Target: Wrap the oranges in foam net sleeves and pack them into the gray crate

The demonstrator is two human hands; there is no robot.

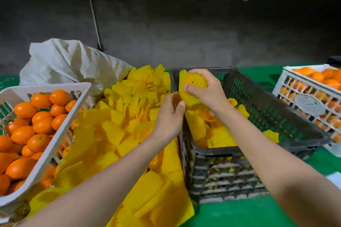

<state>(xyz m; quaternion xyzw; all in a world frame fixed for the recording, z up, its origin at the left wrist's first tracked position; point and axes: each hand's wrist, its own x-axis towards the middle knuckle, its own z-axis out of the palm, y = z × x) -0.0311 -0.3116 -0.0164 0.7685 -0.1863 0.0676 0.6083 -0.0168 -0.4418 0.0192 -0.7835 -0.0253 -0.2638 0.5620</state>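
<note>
My two bare hands meet just above the left rim of the gray crate [267, 101], which sits on a green worktop [239, 214]. My right hand [206, 92] curls over the top of a yellow foam net sleeve [191, 81], fingers and thumb wrapped round its bulging upper part. I cannot tell how much fruit is inside it. My left hand [169, 116], just outside the crate's left wall, pinches the sleeve's lower edge between thumb and curled fingers. Both forearms reach in from the near edge. Inside the crate, below my right hand, lie several wrapped oranges [212, 127] in yellow netting, heaped toward the crate's left and near sides. Against the crate's left wall spreads a big loose pile of empty sleeves [129, 116], flat and yellow. Further left of the crate, beyond that pile, a white basket [55, 86] holds bare oranges [36, 121], heaped high. Behind the pile, to the crate's far left, slumps a crumpled white sack [70, 61]. To the right of the crate, apart from it, stands a white slotted crate [304, 101] filled with more orange fruit. A dark wall rises behind the crate.
</note>
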